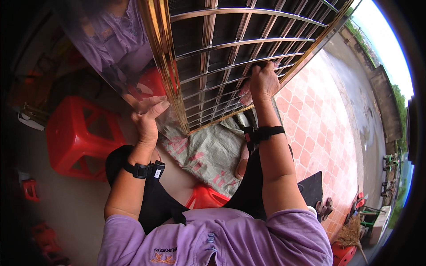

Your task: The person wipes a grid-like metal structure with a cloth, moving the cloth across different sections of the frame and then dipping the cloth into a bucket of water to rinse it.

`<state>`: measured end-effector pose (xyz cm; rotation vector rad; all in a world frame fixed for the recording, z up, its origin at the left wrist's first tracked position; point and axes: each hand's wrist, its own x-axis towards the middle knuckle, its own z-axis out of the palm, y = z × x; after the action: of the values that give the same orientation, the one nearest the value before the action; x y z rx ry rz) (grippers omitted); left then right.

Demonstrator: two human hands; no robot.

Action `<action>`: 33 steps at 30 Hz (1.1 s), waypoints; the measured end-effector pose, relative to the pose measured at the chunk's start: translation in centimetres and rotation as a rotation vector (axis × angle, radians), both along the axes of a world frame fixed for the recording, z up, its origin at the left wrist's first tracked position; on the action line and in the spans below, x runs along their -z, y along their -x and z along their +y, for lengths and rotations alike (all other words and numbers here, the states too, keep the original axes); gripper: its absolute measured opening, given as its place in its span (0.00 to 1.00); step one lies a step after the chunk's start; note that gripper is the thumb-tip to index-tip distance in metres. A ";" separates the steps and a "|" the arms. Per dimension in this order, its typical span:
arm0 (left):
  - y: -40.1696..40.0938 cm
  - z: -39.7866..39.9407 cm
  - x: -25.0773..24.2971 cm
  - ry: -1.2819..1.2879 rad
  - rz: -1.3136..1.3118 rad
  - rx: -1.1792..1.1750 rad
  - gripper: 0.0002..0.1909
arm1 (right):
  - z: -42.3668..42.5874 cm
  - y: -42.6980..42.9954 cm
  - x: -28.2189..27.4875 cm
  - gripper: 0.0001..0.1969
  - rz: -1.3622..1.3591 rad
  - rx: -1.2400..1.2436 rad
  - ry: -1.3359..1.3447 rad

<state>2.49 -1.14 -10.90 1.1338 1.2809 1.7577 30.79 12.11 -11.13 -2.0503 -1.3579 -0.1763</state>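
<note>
A tilted metal door or screen panel stands before me, with a gold-coloured frame (163,66), a silver bar grid (229,68) and a dark backing behind it. Beside the frame runs a mirror-like metal border (109,60) that reflects a purple shirt and a red stool. My left hand (148,121) grips this border near its lower edge, thumb towards the gold frame; its other fingers are partly hidden. In my right hand (265,81) is a bunched pink cloth (245,94), against the grid near the right side of the frame. The panel's lower corner is over a woven plastic sack (206,149).
A red plastic stool (76,133) stands at my left, and part of another red stool (206,196) shows between my legs. To the right are pink patterned tiles (309,116), a black mat (313,189), sandals (324,207) and a straw broom (349,232).
</note>
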 end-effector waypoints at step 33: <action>0.3 0.4 1.8 -0.102 0.009 -0.016 0.06 | -3.0 0.9 3.1 0.04 -0.131 -0.327 -0.421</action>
<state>2.20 -0.75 -12.69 1.1929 1.2206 1.8497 29.90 9.10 -14.18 -1.4723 -1.5620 -0.4191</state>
